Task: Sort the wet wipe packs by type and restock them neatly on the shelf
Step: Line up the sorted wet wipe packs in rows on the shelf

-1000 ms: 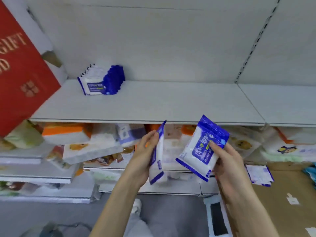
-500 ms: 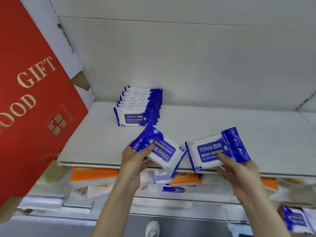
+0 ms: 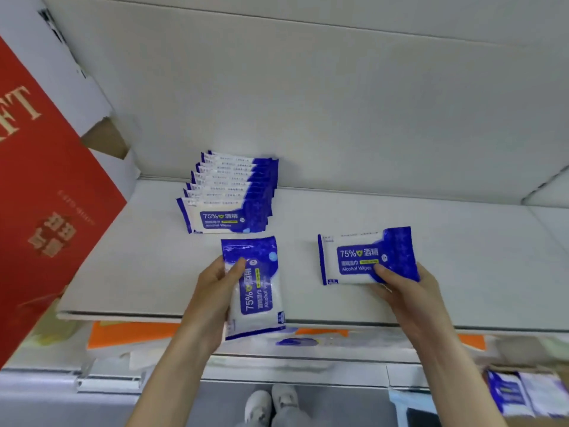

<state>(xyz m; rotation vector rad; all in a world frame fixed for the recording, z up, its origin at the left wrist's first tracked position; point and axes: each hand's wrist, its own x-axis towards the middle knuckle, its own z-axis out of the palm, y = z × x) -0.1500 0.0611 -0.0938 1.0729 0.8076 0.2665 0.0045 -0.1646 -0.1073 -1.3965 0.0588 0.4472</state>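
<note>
A row of blue-and-white alcohol wipe packs (image 3: 226, 208) stands near the shelf's (image 3: 492, 272) rear left. A second pack (image 3: 254, 288) is held lengthwise over the front edge. A third pack (image 3: 366, 257) is held label-level above mid-shelf.

Bare forearms (image 3: 172, 365), white sneakers (image 3: 260, 403), light grey trousers (image 3: 278, 422).

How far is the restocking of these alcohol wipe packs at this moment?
Done: a neat row of packs stands on the shelf. In hand: the left hand grips one pack turned sideways, the right hand another pack with its label level. Left: adding both to the row, then the blue packs at lower right.
</note>
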